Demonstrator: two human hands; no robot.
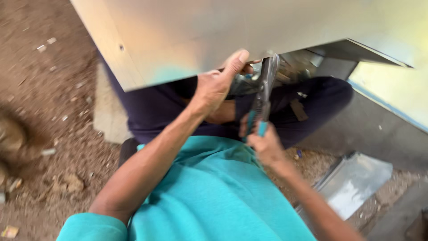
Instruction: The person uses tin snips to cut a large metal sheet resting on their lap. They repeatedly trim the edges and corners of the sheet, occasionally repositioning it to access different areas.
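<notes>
Galvanised sheet-metal panel [187, 31], pinched at its near edge by left hand [214, 87], right hand [266, 147] clenched around teal-handled tin snips [263, 96]: likely slip, thumb cut.

Bare dirt floor [49, 111] strewn with small debris, a grey concrete slab [379, 134] at right, daylight.

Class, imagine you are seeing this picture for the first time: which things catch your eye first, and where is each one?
The large pale metal sheet fills the top of the view. At its lower edge, in the middle, the left hand grips the sheet while the right hand holds teal-handled tin snips whose blades meet that edge. The person's teal shirt fills the bottom centre, above the dirt ground on the left.
</notes>
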